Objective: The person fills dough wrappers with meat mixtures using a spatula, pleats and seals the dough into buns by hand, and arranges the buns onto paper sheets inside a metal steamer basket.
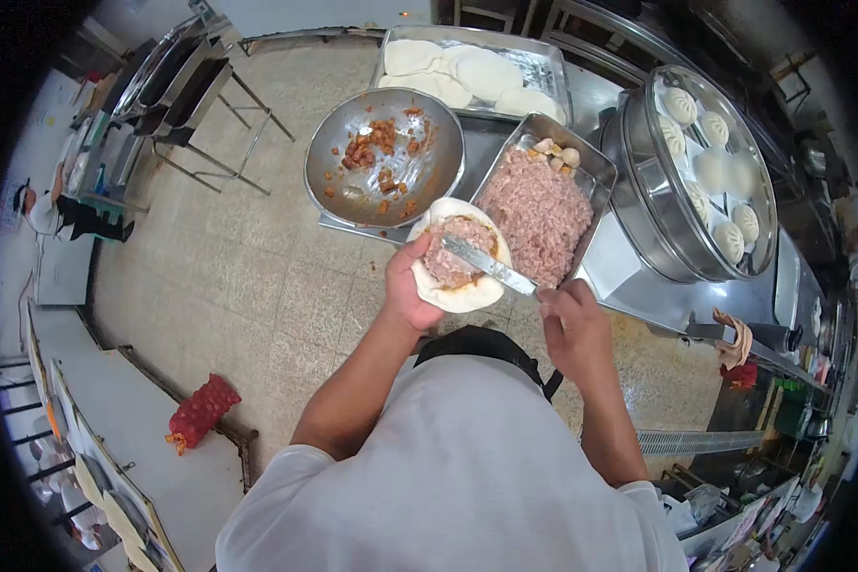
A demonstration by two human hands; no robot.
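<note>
The left hand (412,291) holds a round of dough (471,298) up in front of the person's belly, near the big bowl (436,181) and the meat tray (598,162). The hand is cupped, with the thumb by the edge of the dough. The other fingers are mostly hidden under it, so I can't tell how far they are spread. The right hand (576,329) is closed around the handle end of a flat metal spreader (491,266), and its blade lies on the pink meat (439,264) in the middle of the dough. Some brown stuff shows around the meat. I think the step in hand is pushing the meat down and spreading it on the dough. The next move seems to call for a flat blade, a soft push and a steady left hand, with the rim left clean. The tray has lots more pink meat (539,210), and the bowl has orange-brown bits (383,138). Flat dough rounds (486,74) lie on a tray behind, and white buns (679,107) sit in the steamer (643,214) on the right.
</note>
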